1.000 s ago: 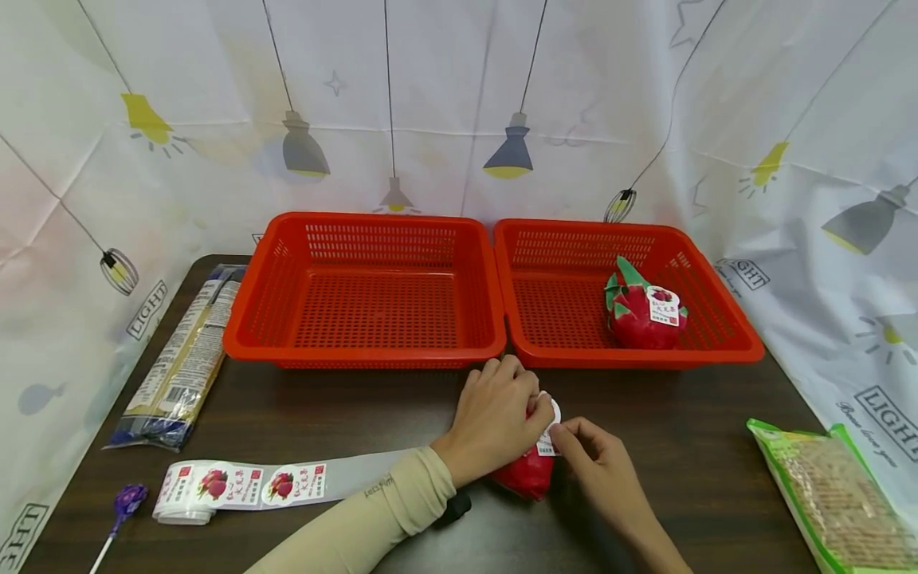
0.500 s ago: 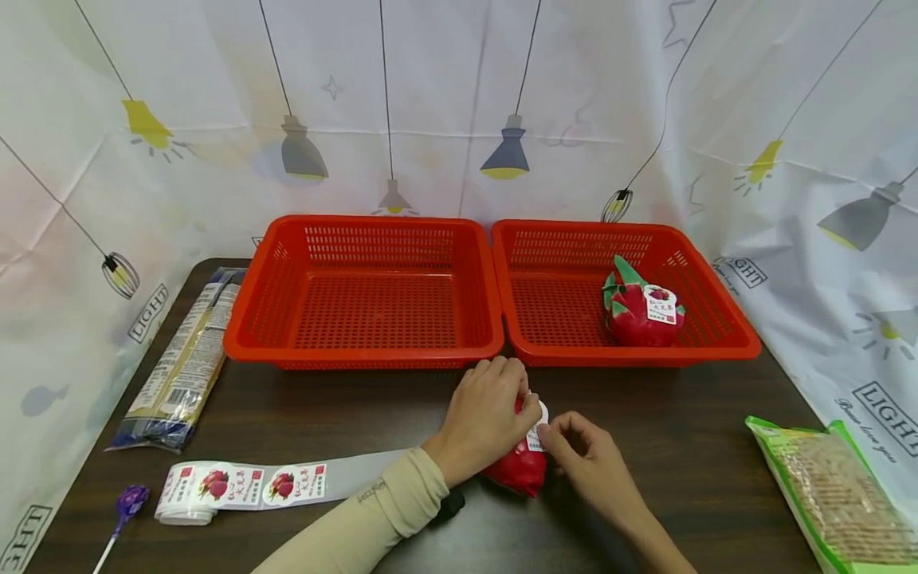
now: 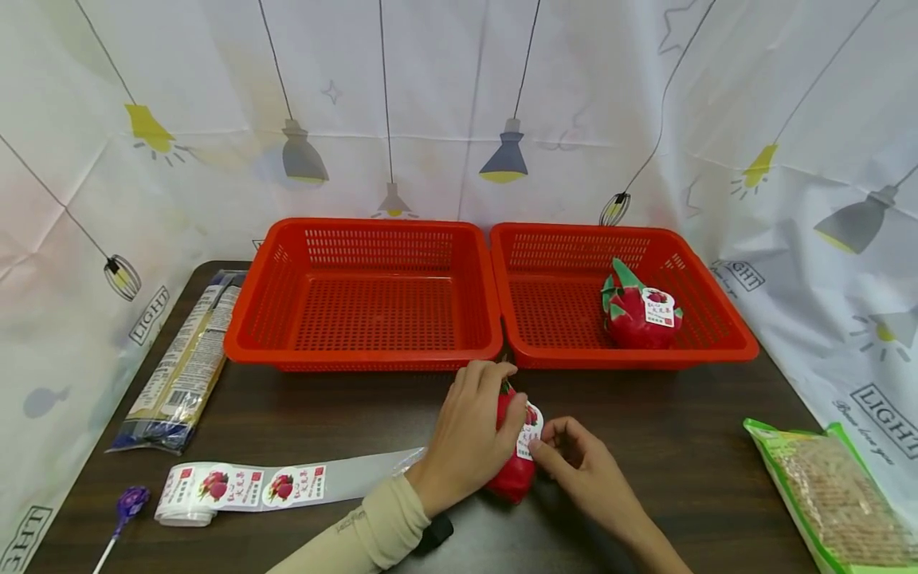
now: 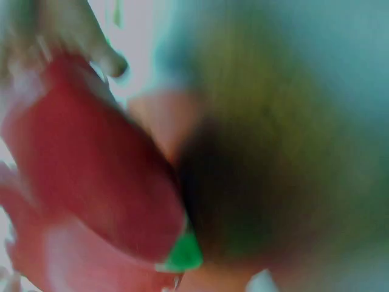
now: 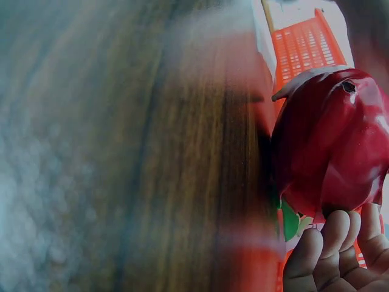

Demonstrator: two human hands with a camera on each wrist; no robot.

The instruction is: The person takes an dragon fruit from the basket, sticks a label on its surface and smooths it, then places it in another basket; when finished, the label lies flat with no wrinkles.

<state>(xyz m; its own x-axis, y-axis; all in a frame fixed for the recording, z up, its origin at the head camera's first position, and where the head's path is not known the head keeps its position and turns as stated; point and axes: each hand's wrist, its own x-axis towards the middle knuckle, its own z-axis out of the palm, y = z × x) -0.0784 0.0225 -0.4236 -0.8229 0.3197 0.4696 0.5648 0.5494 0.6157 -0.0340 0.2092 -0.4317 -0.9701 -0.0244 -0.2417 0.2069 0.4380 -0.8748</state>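
Observation:
A red dragon fruit point(image 3: 512, 478) lies on the dark table just in front of the baskets. My left hand point(image 3: 459, 438) grips it from the left, thumb over its top. On its right side is a white label point(image 3: 529, 434) with a printed fruit picture. My right hand point(image 3: 591, 474) is at the label's lower right edge, thumb touching there and fingers bent loosely. In the right wrist view, the fingertips of the right hand point(image 5: 340, 249) rest against the fruit point(image 5: 334, 140). Close up in the left wrist view, the fruit point(image 4: 97, 164) is blurred, with a green tip.
Two red plastic baskets stand behind; the right basket point(image 3: 624, 359) holds another labelled dragon fruit point(image 3: 638, 319), the left basket point(image 3: 366, 355) holds nothing. Around lie a label roll point(image 3: 186, 498), a lollipop point(image 3: 129, 502), a long packet point(image 3: 182, 367), a green-edged packet point(image 3: 832, 486) and a black object point(image 3: 435, 532).
My left thumb has moved back off the label, so more of the label and fruit shows. The fruit and both hands have shifted a little left.

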